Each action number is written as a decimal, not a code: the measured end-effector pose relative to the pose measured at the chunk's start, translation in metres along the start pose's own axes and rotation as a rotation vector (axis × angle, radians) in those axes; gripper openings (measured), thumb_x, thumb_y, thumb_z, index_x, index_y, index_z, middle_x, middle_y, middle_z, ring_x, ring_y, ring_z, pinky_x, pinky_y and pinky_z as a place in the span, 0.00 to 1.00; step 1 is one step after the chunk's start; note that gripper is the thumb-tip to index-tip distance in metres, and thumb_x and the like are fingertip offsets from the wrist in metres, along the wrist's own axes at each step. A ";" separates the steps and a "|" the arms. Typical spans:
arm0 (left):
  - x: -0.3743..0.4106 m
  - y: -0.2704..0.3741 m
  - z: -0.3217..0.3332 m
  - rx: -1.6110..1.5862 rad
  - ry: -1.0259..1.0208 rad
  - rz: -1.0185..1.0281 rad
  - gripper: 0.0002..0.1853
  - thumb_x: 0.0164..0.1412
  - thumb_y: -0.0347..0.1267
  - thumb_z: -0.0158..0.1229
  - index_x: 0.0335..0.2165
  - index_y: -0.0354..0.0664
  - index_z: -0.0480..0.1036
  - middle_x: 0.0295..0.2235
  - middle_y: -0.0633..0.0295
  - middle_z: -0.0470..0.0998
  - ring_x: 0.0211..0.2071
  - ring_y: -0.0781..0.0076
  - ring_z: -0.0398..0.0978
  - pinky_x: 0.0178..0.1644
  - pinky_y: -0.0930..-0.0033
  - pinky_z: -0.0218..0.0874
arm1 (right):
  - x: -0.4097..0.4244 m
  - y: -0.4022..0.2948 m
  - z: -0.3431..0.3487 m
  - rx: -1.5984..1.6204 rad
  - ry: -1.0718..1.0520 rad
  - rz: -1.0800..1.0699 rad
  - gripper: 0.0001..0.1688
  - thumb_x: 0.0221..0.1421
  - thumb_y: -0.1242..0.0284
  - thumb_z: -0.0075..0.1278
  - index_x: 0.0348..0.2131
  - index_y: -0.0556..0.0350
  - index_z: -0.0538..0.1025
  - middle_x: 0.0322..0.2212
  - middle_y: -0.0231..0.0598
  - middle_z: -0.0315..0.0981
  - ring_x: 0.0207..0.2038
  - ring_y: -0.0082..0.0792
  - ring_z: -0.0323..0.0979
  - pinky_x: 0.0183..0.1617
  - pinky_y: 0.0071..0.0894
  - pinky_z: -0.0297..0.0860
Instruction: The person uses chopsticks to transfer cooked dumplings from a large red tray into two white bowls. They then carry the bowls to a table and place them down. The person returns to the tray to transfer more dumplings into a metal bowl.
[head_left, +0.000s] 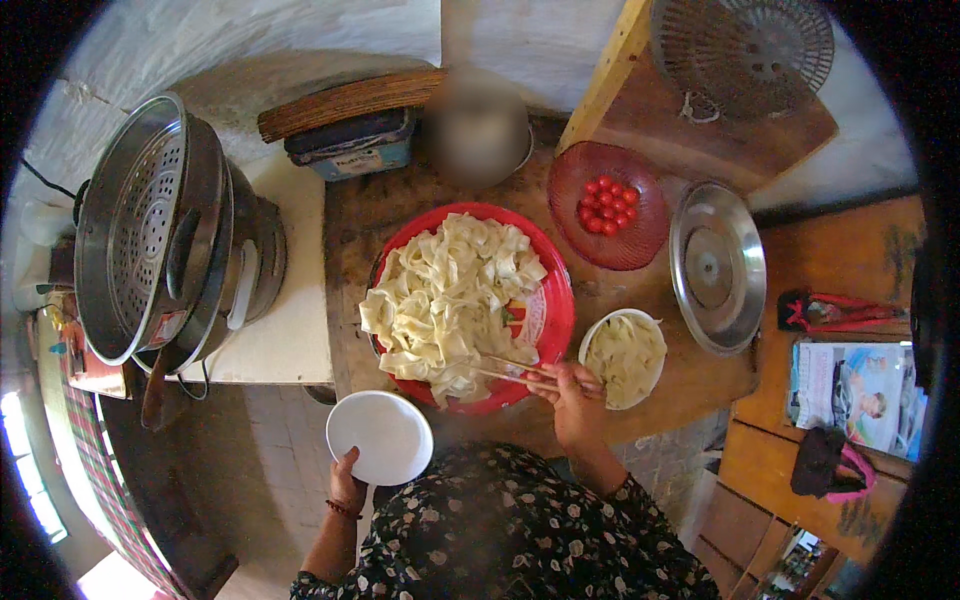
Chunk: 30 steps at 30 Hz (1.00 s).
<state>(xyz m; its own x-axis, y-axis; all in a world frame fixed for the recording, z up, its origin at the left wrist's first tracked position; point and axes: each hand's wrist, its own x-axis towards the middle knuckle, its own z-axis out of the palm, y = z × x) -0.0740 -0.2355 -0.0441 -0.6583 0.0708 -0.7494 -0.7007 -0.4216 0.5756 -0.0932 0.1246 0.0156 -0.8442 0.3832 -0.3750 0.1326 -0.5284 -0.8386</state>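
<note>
My left hand (347, 484) grips a white bowl (380, 437) by its rim, thumb on the inner side; no food shows in it. In my right hand (571, 401) is a pair of wooden chopsticks (517, 377), their tips at the lower edge of a heap of broad, pale noodles (450, 300). The heap lies on a large red tray (559, 322) with a printed middle, and some noodles hang over its rim. Just right of my right hand stands a white bowl filled with the same kind of noodles (626, 360).
Cherry tomatoes (607, 204) lie in a red glass bowl (564, 191) at the back right. Beside it is a shiny metal basin (709, 270). A stacked steamer pot (150, 225) occupies the pale counter on the left. A plastic tub (367, 156) and a blurred round thing (478, 127) stand behind.
</note>
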 end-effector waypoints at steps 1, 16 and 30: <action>0.000 0.000 0.000 0.034 -0.008 0.017 0.32 0.47 0.39 0.53 0.48 0.33 0.55 0.43 0.52 0.65 0.43 0.57 0.65 0.45 0.56 0.58 | 0.005 -0.002 0.002 0.070 0.048 0.009 0.11 0.55 0.71 0.41 0.32 0.62 0.70 0.32 0.44 0.69 0.35 0.39 0.71 0.39 0.37 0.70; 0.003 0.006 -0.005 0.074 -0.063 0.000 0.31 0.47 0.38 0.54 0.46 0.30 0.56 0.40 0.52 0.67 0.39 0.59 0.68 0.42 0.60 0.61 | -0.045 -0.026 -0.009 -0.232 0.012 -0.040 0.10 0.55 0.73 0.39 0.30 0.62 0.70 0.33 0.44 0.66 0.36 0.39 0.70 0.38 0.38 0.71; -0.008 0.030 0.014 0.237 -0.045 -0.089 0.28 0.48 0.37 0.52 0.44 0.28 0.59 0.36 0.51 0.70 0.35 0.60 0.71 0.39 0.61 0.63 | -0.083 0.041 -0.003 0.145 0.288 -0.126 0.10 0.56 0.71 0.37 0.32 0.61 0.66 0.35 0.46 0.65 0.38 0.41 0.69 0.42 0.41 0.69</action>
<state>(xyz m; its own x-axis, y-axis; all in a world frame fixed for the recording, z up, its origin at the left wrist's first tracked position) -0.0932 -0.2360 -0.0159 -0.5990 0.1406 -0.7883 -0.7978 -0.1885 0.5726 -0.0160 0.0731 0.0108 -0.6654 0.6393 -0.3854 -0.0561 -0.5576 -0.8282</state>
